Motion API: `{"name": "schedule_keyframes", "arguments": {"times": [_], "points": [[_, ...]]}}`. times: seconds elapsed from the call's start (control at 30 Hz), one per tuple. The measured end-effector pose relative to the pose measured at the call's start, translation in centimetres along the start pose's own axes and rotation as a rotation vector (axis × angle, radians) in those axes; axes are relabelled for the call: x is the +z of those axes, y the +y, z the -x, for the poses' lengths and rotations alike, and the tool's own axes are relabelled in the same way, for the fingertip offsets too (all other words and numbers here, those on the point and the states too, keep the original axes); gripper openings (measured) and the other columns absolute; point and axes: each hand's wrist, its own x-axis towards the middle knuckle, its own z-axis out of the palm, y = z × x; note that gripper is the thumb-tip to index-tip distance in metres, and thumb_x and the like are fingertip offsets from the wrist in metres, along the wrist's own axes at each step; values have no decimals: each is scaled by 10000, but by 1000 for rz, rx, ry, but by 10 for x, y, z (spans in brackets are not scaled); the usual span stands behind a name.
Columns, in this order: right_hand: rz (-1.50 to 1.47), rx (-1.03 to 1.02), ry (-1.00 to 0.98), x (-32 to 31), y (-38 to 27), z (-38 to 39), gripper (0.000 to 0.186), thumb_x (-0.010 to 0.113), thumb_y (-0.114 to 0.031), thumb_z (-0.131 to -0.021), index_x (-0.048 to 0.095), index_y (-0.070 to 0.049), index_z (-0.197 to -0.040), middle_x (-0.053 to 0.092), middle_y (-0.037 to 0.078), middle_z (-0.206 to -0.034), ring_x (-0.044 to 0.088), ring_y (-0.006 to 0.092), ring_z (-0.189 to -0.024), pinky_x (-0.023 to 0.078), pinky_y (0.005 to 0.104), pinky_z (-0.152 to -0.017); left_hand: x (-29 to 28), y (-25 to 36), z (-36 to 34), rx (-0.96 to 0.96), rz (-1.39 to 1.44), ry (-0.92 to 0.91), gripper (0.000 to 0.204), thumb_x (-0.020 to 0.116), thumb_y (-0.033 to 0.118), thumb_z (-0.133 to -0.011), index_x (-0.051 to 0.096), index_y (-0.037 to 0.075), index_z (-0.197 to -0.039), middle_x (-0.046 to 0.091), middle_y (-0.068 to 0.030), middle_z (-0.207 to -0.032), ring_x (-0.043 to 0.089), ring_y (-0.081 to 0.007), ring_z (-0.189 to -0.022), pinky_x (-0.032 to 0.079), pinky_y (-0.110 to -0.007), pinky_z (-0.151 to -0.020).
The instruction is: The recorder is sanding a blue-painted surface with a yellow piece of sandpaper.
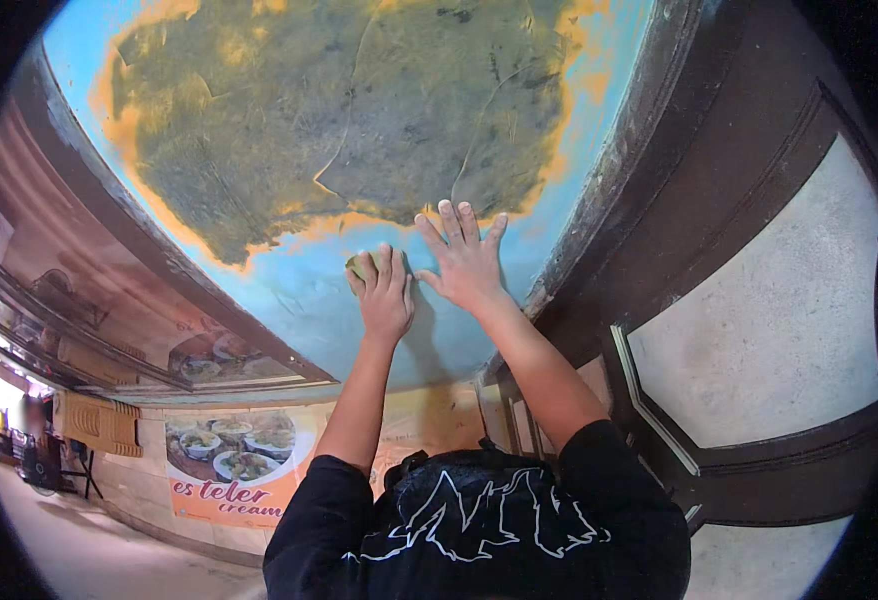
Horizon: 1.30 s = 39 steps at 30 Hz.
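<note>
My left hand [387,298] presses a small olive-yellow pad [363,266] against a light-blue painted surface [309,300]. The fingers curl over the pad, so its exact kind is hard to make out. Just to its right, my right hand [467,262] lies flat on the same surface, fingers spread, with pale dust on the fingertips. Its fingers reach the lower edge of a large dark grey-olive patch [359,120], rough-edged and bordered in orange. Thin raised lines run across this patch.
Dark brown frames with pale panels [769,300] stand on the right. Along the left runs a glossy brown panel [109,250] with reflections. Lower left are a food banner [229,460], stacked tan plastic chairs [99,425] and a blurred person [32,420].
</note>
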Motion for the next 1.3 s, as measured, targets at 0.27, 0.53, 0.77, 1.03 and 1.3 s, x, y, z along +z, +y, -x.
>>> {"name": "schedule_keyframes", "arguments": {"times": [0.27,0.53,0.77,1.03,1.3], "points": [[10,17,-58,-4,20,11,932,730,-476,-715,239,-313,-1491,125,57,-1573,88,316,-1444,111,786,-971,-11,38,-41,-72,82,20,503,529,169,-893,442,33,-1369,313,-114,-1518,77,-393,-1445,-10,-620,-1106],[21,-50,-54,-10,29,19,859,718,-466,-735,286,-355,-1468,171,60,-1563,93,350,-1437,166,737,-992,6,39,1,-29,44,-50,515,520,204,-909,424,62,-1395,298,-116,-1525,79,-391,-1445,-13,-614,-1109],[52,-19,-13,-18,38,27,915,729,-436,-707,283,-225,-1477,177,122,-1552,125,360,-1432,146,764,-977,-3,65,-44,-47,71,-30,519,510,218,-918,414,43,-1398,309,-120,-1519,84,-387,-1445,-32,-598,-1112],[22,87,-71,-21,64,31,936,715,-481,-723,236,-255,-1494,130,62,-1575,99,275,-1447,153,785,-951,20,84,-30,-28,112,-33,520,543,183,-890,430,45,-1379,346,-112,-1502,97,-393,-1443,-1,-634,-1098],[-33,66,-19,-16,70,33,935,741,-448,-695,262,-286,-1481,157,63,-1562,168,305,-1420,157,779,-956,34,84,-9,27,18,-56,478,524,229,-918,464,53,-1357,378,-109,-1482,149,-393,-1431,33,-628,-1103]]}}
